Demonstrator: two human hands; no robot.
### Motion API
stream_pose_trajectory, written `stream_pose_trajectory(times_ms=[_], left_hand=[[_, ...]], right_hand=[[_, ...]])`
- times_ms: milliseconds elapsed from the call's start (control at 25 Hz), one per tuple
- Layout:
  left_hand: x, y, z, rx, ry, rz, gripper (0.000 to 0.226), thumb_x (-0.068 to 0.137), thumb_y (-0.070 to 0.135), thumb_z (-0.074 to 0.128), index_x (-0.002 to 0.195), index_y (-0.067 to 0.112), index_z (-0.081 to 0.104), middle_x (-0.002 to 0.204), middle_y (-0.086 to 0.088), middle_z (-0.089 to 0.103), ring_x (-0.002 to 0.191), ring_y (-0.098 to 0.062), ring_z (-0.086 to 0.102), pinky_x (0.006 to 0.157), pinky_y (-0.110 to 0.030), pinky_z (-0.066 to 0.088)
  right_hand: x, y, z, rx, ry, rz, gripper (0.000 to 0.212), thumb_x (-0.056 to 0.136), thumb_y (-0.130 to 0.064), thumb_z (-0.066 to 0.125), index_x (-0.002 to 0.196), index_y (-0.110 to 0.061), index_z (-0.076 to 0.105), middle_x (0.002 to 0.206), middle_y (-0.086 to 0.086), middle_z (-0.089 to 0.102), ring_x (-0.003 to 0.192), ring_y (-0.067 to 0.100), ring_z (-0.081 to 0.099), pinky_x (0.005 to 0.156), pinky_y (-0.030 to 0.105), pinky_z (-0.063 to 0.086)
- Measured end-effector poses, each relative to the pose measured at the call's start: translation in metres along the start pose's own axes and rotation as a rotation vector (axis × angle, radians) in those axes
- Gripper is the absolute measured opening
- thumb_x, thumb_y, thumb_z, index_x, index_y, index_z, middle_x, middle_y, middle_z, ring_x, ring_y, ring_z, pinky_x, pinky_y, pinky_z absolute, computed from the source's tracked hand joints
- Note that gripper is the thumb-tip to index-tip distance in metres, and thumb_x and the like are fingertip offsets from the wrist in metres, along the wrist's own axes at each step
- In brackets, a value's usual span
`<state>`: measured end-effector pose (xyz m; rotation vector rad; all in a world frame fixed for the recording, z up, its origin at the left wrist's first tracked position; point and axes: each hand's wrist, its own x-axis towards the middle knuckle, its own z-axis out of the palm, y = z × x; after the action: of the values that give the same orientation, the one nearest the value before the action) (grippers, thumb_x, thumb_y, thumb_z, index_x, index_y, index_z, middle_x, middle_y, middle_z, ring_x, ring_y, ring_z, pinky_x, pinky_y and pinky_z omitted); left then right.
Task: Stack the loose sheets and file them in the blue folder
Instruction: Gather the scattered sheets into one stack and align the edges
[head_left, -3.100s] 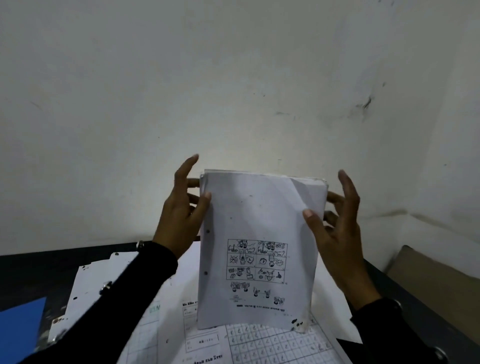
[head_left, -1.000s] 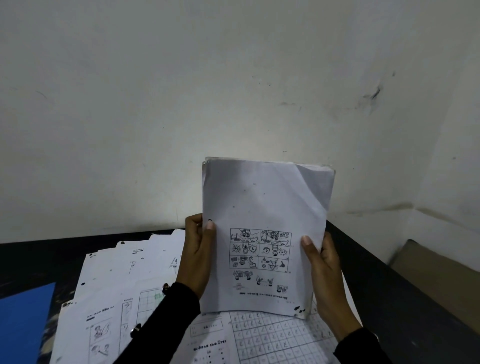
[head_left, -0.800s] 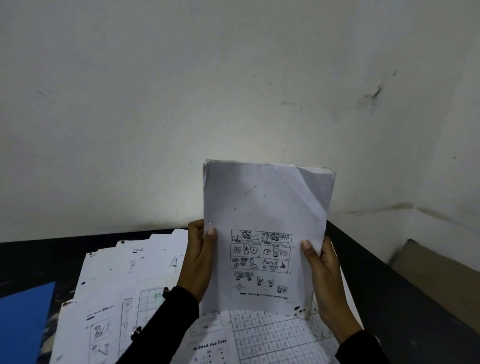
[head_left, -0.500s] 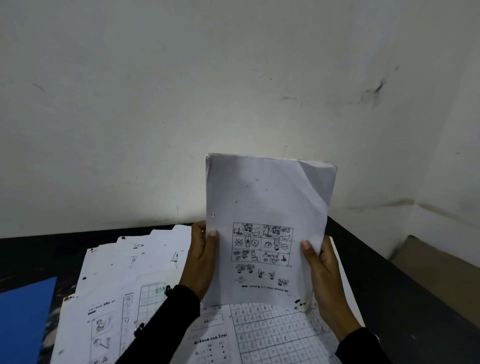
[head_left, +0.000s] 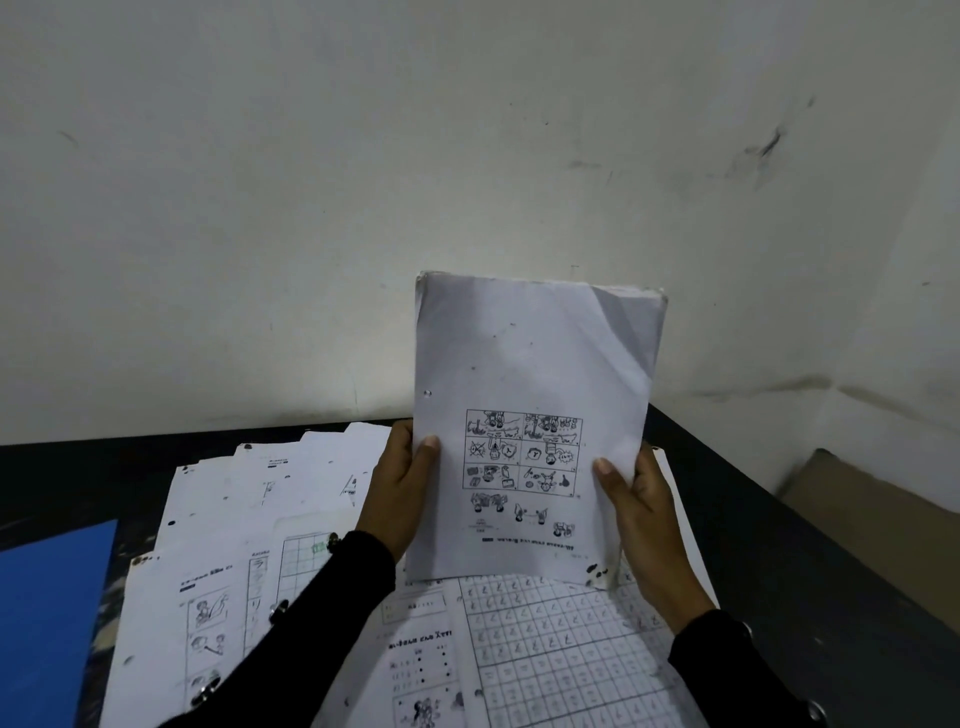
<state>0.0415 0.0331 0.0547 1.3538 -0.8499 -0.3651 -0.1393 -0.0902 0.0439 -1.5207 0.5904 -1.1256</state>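
Head view, only 1 cam. 2 hands, both on 1 stack (head_left: 535, 364) of sheets, held upright w/ its bottom edge down on the loose sheets (head_left: 545, 649). Left hand (head_left: 397, 499) grips the stack's left edge low down: thumb across the front face, fingers curled behind. Right hand (head_left: 641, 512) grips the right edge at about the same height, thumb on the front, fingers behind. Neither grip is slack; each is closed round the paper. Both sleeves black w/ metal studs.

Stack: front sheet blank on its upper half; between the 2 grips a printed grid of 6 cartoon panels, print upside down. 1 punch hole just above the left grip; can't tell if there's a 2nd. Top right corner creased.

Below the grips, a worksheet w/ a character grid lies flat. Left of the left grip, more sheets fan out overlapping on the bench (head_left: 78, 478); at least 4 edges show, exact no. can't tell.

Blue folder (head_left: 49, 618): 1, flat on the bench, well left of the left grip, partly out of frame, apart from the stack.

Beyond the grips: a pale scuffed wall (head_left: 363, 182). Right of the right grip, past the bench edge, 1 brown board (head_left: 872, 525).
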Motion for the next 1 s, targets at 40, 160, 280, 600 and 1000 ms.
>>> stream_pose_trajectory(times_ms=[40,160,280,600,1000], left_hand=[[0.000,0.000,-0.002,-0.002,-0.006,-0.003,0.011,0.099,0.020,0.043,0.102,0.019,0.054,0.099,0.007,0.064,0.076,0.012,0.060,0.063,-0.007,0.047],[-0.001,0.002,-0.005,-0.020,-0.027,-0.026,0.014,0.097,0.020,0.047,0.105,0.013,0.057,0.098,0.004,0.068,0.078,0.003,0.064,0.065,-0.012,0.050],[-0.006,0.005,-0.008,-0.061,-0.078,-0.077,0.014,0.096,0.015,0.048,0.104,0.012,0.060,0.093,0.001,0.072,0.077,-0.005,0.066,0.065,-0.017,0.052],[-0.028,0.005,-0.007,-0.104,-0.188,-0.276,0.014,0.094,0.013,0.051,0.103,0.017,0.061,0.086,0.004,0.072,0.073,-0.011,0.065,0.066,-0.022,0.053],[-0.031,-0.031,-0.010,0.548,-0.076,-0.241,0.020,0.093,0.027,0.054,0.106,0.013,0.063,0.103,-0.003,0.068,0.087,-0.021,0.064,0.078,-0.031,0.051]], right_hand=[[0.001,0.000,-0.001,-0.005,0.003,-0.005,0.018,0.097,-0.016,0.051,0.107,-0.031,0.054,0.099,-0.012,0.071,0.086,0.002,0.069,0.069,0.020,0.055],[0.005,0.000,-0.006,-0.003,0.021,0.004,0.022,0.096,-0.011,0.054,0.110,-0.028,0.058,0.094,-0.014,0.073,0.088,0.005,0.070,0.075,0.024,0.055],[0.004,0.003,-0.013,0.019,0.015,0.061,0.022,0.094,-0.010,0.056,0.109,-0.025,0.062,0.098,-0.009,0.075,0.088,0.009,0.071,0.077,0.028,0.055],[-0.006,-0.005,-0.048,0.109,-0.117,0.267,0.023,0.090,-0.001,0.056,0.108,-0.009,0.067,0.099,0.009,0.076,0.085,0.025,0.074,0.066,0.032,0.061],[-0.026,0.019,-0.104,-0.005,-0.076,0.586,0.022,0.089,-0.002,0.057,0.109,-0.002,0.066,0.099,0.020,0.074,0.077,0.033,0.073,0.062,0.040,0.061]])
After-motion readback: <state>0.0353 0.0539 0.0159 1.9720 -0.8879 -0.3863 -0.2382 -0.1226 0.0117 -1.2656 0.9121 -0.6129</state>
